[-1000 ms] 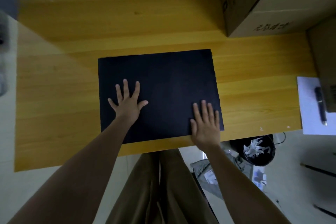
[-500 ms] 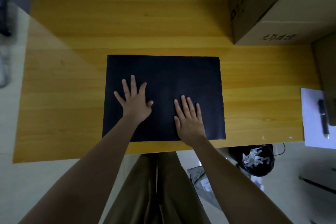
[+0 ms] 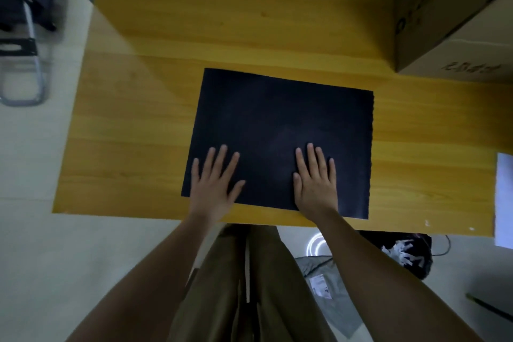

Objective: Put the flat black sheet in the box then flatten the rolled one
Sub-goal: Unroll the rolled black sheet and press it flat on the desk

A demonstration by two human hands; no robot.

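Head view | my left hand (image 3: 215, 186) and right hand (image 3: 315, 182), grip open, palms flat on black sheet (image 3: 277, 119), wooden tabletop (image 3: 138, 133) | risk: sheet slides off near edge when lifted toward cardboard box (image 3: 455, 22).

Table (image 3: 138, 125) bare leftward; cardboard box (image 3: 449, 36) blocks far right.

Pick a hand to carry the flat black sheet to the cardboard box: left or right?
Right, probably. The right hand lies flat on the flat black sheet nearer the brown cardboard box at the table's far right corner. The left hand rests at the sheet's opposite edge.
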